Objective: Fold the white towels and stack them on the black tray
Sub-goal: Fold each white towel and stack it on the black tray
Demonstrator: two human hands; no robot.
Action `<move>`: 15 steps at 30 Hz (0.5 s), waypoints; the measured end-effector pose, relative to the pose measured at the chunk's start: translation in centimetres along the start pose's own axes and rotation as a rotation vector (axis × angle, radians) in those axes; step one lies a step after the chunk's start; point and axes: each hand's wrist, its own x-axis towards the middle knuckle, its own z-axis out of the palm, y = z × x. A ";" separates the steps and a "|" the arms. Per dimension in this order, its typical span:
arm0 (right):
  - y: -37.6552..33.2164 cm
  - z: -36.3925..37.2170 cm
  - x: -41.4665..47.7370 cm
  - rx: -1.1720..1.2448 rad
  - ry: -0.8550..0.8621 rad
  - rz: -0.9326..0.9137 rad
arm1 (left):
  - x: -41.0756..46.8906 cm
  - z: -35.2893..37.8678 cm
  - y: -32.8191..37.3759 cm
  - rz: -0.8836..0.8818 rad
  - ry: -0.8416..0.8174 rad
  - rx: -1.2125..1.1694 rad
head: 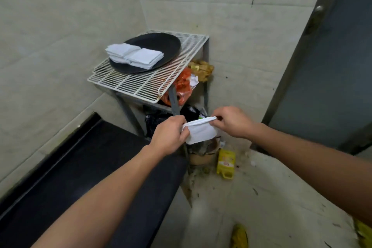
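**White towel held in mid-air between both hands**

A small white towel point(201, 132) of soft cloth with a stitched hem sags in a loose curve between the two hands, in front of the shelf and below its top. The left hand point(171, 137) grips the towel's left end with curled fingers. The right hand point(233, 122) pinches the top right corner between thumb and fingertips.

Beyond them, two flat square stacks of folded towels point(134, 55) lie side by side, touching, on the near left part of a round black tray point(159, 44). The tray rests on a white wire shelf point(145, 84) on a grey metal frame in a tiled corner. A crumpled orange bag point(183, 86) sits under the shelf. A yellow packet point(225, 163) lies on the gritty floor, and a dark, smooth worktop point(80, 167) runs along the left.
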 end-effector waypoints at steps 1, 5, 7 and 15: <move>0.9 -1.4 1.5 -0.003 0.016 -0.026 | 1.9 -0.3 0.3 -0.025 0.027 -0.010; 3.2 -5.8 7.6 0.046 0.051 -0.111 | 8.0 -2.0 0.5 -0.143 0.121 -0.064; 3.6 -7.0 10.7 0.093 0.045 -0.135 | 10.1 -3.4 -0.2 -0.194 0.149 -0.093; 0.9 -9.7 23.8 0.350 0.012 -0.217 | 16.9 -8.8 -6.5 -0.481 0.352 -0.287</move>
